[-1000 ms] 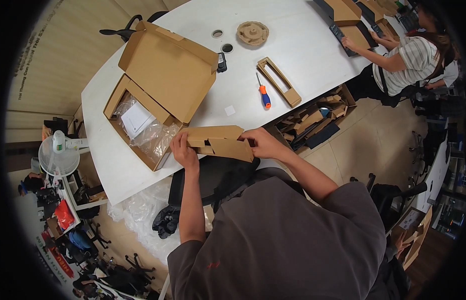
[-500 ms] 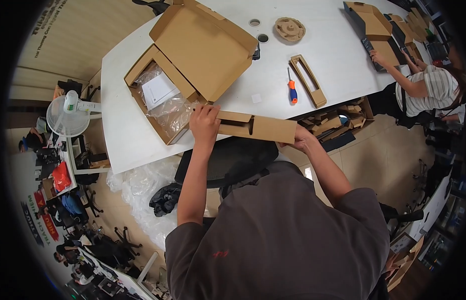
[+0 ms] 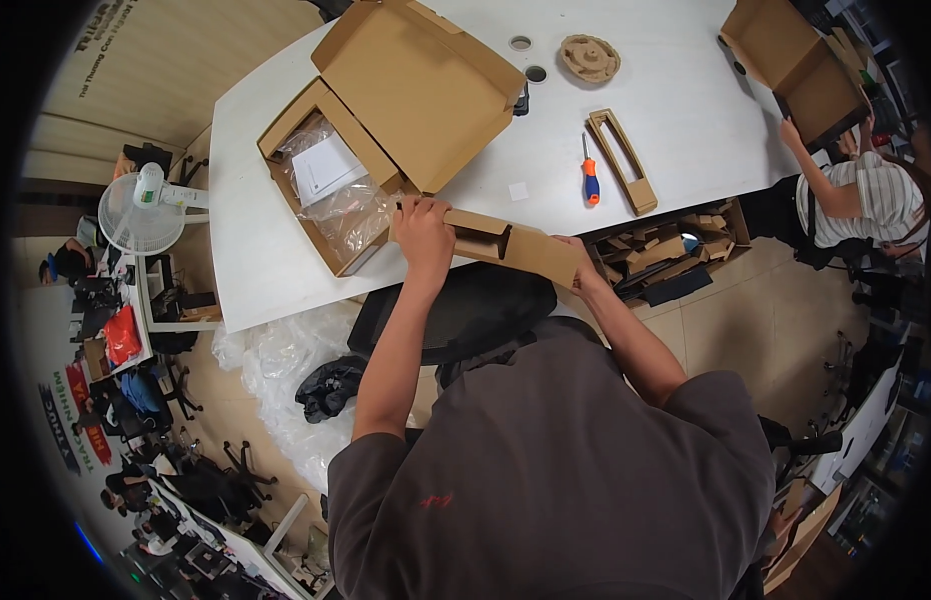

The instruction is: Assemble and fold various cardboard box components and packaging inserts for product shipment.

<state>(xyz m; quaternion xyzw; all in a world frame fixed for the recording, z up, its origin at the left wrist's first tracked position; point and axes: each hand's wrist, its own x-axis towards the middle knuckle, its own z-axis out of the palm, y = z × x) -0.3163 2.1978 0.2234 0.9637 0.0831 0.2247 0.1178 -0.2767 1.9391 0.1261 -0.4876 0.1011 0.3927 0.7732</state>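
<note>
A long brown cardboard insert [image 3: 541, 258] with a cut-out in its side spans my two hands at the table's front edge. My left hand [image 3: 424, 236] is closed round its left end, and my right hand [image 3: 584, 268] grips the right end, some fingers hidden behind it. Just left of my left hand lies an open cardboard box [image 3: 343, 268], its lid [image 3: 416, 95] folded back. Inside the box are clear plastic wrap [image 3: 354, 222] and a white booklet [image 3: 328, 170].
On the white table [image 3: 486, 165] lie an orange-and-blue screwdriver [image 3: 591, 180], a cardboard frame [image 3: 623, 165] and a round moulded-pulp piece [image 3: 590, 59]. A bin of cardboard scraps [image 3: 676, 255] stands right of my right hand. A co-worker [image 3: 856, 200] handles another box [image 3: 801, 70] at far right.
The insert now tilts, its right end lower and closer to my left hand, as my right hand has shifted left. At far right, the co-worker has raised the other box.
</note>
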